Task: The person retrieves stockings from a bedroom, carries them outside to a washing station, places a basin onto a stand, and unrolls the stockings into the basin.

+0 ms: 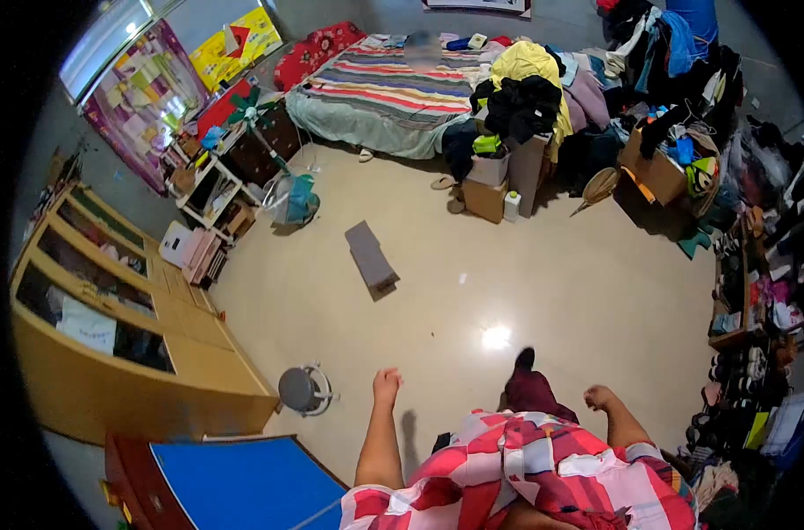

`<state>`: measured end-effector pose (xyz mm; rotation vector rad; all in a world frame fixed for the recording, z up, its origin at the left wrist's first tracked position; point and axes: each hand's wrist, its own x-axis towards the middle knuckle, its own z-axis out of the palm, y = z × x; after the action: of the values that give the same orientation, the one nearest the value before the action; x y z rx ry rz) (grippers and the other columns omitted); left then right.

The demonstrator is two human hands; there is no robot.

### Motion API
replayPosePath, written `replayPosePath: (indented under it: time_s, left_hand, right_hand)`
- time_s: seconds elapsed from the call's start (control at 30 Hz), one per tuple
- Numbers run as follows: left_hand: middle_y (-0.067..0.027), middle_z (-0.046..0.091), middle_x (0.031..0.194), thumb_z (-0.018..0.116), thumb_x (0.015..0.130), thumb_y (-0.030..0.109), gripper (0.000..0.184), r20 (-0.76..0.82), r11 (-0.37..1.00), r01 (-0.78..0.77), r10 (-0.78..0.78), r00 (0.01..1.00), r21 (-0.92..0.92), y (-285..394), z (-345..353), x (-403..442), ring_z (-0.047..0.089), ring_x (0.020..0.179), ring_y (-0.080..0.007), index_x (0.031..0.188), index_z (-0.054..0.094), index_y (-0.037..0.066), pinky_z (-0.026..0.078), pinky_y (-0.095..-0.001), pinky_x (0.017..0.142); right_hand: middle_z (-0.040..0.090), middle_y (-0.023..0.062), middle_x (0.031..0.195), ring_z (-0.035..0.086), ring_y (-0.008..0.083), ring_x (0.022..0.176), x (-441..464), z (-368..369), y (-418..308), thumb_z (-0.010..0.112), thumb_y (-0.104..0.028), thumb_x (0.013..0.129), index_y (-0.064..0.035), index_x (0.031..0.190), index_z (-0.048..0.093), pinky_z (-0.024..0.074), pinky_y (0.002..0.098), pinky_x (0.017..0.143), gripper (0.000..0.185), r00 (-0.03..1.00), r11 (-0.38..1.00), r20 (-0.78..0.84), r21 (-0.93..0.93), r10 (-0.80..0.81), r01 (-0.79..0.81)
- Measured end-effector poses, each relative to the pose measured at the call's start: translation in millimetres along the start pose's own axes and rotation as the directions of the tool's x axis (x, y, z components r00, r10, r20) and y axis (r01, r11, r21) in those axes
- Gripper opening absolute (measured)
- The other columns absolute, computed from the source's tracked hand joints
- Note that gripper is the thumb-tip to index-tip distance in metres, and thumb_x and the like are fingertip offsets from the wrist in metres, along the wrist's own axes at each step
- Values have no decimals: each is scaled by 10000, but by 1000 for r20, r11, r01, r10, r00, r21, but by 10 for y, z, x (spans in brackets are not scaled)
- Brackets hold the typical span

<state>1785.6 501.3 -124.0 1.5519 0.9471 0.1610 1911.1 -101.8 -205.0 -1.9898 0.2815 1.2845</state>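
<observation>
My left hand (387,387) hangs in front of me over the tiled floor, its fingers curled in; whether anything is inside them is too small to tell. Off to the right, my right hand (598,397) is also curled, near my red checked shirt, and its inner side is hidden. A round grey stool (303,389) stands left of my left hand, apart from it. Farther ahead, a flat grey-brown piece of cardboard (370,258) lies on the floor. Neither hand touches any object that I can make out. One dark shoe shows below me.
A striped bed (393,84) stands at the back, with piled clothes and cardboard boxes (485,200) to its right. Shoe shelves (729,283) line the right side. On the left are a wooden cabinet (137,353), a fan (292,200) and a blue-topped table (243,481).
</observation>
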Motion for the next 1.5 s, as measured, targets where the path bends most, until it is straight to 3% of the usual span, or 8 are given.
replayPosePath:
  time_s: [0.2,0.33,0.4,0.47,0.8,1.0,1.17,1.5]
  left_hand:
    - [-70,600,796,411,836,19,234,98,985,-170,173,980,-36,1401,1168,1174,561,668,-125,1024,549,-3,452,-241,588]
    - [-68,599,800,429,842,38,234,197,998,31,-39,980,47,1274,1411,1393,562,684,-145,1046,535,-5,456,-233,593]
    - [-84,599,798,454,833,54,238,103,981,177,-168,980,-84,1035,1315,1478,568,654,-161,1047,532,-12,475,-248,581]
    - [-103,601,796,469,830,77,239,-21,942,328,-330,944,-68,918,1105,1498,573,618,-171,1038,538,-17,490,-265,546]
    - [-122,593,683,468,821,96,117,-204,655,755,-735,647,34,231,-124,3481,580,581,-210,851,575,58,464,-343,471]
    - [-51,522,570,483,880,215,234,116,984,95,-113,987,154,2606,510,5285,493,493,-151,726,525,44,394,-281,473]
    - [-30,512,703,482,886,108,77,379,996,-12,-23,925,89,3437,1382,6750,500,606,-114,915,507,41,431,-226,541]
    - [-108,538,1133,597,805,186,504,833,994,-66,-39,552,90,4030,3103,7443,542,876,-170,1266,427,76,447,-294,734]
  right_hand:
    - [613,88,805,597,237,688,924,-768,-617,546,-259,853,-57,934,554,498,389,606,218,942,945,91,-83,323,-317]
    - [617,87,734,594,227,652,1512,-1368,-1859,564,-246,828,-58,890,588,490,377,575,199,999,999,-40,37,31,-29]
    - [601,87,671,576,204,592,1819,-1687,-2634,561,-208,796,-35,822,590,479,345,544,177,984,830,-9,-537,-180,147]
    - [606,103,676,567,198,569,2168,-1821,-3329,550,-193,774,-18,803,593,483,327,546,183,920,809,-212,-566,-329,159]
    - [595,60,841,596,173,696,2981,-1297,-6151,521,-156,826,-52,1029,529,492,316,571,228,933,929,-124,110,-339,352]
    - [591,94,880,612,208,729,3326,-1061,-6815,547,-176,835,-47,1067,498,506,335,586,270,988,961,-145,261,-53,90]
    - [586,91,910,611,196,747,3543,-1135,-7365,562,-176,840,-53,1077,477,513,312,597,280,974,801,-207,565,-96,199]
    - [586,75,997,595,203,859,4549,-1837,-8173,511,-272,898,-96,1113,456,517,317,677,282,973,522,-200,846,116,111]
